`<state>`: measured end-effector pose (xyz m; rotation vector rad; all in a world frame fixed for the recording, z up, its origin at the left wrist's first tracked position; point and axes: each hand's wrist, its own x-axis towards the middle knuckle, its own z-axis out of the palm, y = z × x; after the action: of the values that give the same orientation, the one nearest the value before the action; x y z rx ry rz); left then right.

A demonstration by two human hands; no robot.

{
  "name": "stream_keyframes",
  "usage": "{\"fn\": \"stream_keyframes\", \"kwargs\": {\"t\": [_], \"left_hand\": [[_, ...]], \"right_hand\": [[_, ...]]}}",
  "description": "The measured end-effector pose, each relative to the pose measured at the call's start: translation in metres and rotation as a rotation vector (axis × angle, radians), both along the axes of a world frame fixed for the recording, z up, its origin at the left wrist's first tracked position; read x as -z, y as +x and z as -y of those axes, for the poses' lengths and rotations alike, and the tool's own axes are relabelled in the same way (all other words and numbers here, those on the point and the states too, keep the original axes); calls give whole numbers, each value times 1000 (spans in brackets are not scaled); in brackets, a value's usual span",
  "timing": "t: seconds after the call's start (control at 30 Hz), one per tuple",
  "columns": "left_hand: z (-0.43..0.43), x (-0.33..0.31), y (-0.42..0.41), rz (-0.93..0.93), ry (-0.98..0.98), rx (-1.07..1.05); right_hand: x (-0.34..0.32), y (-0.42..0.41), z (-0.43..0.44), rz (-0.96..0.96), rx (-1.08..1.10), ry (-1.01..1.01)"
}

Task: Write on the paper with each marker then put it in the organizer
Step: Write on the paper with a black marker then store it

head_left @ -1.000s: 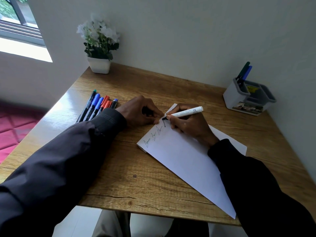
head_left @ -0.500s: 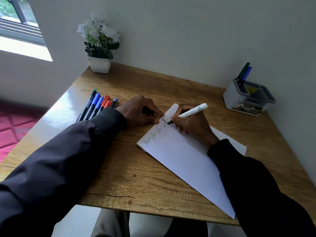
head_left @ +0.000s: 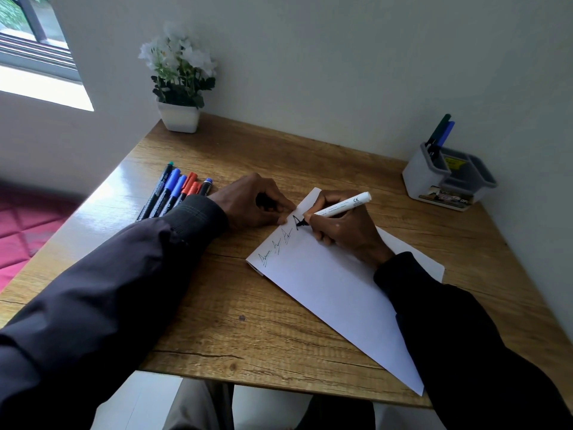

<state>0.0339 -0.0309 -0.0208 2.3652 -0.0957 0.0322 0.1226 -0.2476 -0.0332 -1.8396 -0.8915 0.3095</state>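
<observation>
Since the earlier frames, the white marker (head_left: 341, 207) has drawn its black tip a little further across the far corner of the paper (head_left: 335, 293), and the bold stroke there now forms a peak. The left hand (head_left: 251, 201) has stayed put.

The right hand (head_left: 344, 231) has its grip closed round the marker, tip touching the paper. The left hand's fingertips touch the paper's far left edge, its grip curled round a small dark object (head_left: 266, 201).

Left of the paper, a row of markers (head_left: 176, 190) lies on the glossy wooden worktop (head_left: 248, 321). Far right of the paper, against the pale wall (head_left: 341, 57), the organizer (head_left: 434, 181) holds two pens (head_left: 440, 131) upright. Beyond the paper to the left stands a flower pot (head_left: 179, 116), and further left are a window (head_left: 31, 41) and a red quilted surface (head_left: 18, 231).
</observation>
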Motion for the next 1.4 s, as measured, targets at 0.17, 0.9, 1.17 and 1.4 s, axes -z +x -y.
{"fn": "stream_keyframes", "kwargs": {"t": [0.17,0.9,1.17,1.4], "left_hand": [[1,-2,0,-8,-24,10],[0,2,1,5,8,9],[0,2,1,6,21,21],[0,3,2,8,26,22]], "right_hand": [[-1,-1,-1,-25,44,13],[-2,3,2,-8,49,11],[-3,1,1,-20,90,23],[-3,1,1,-40,137,19]]}}
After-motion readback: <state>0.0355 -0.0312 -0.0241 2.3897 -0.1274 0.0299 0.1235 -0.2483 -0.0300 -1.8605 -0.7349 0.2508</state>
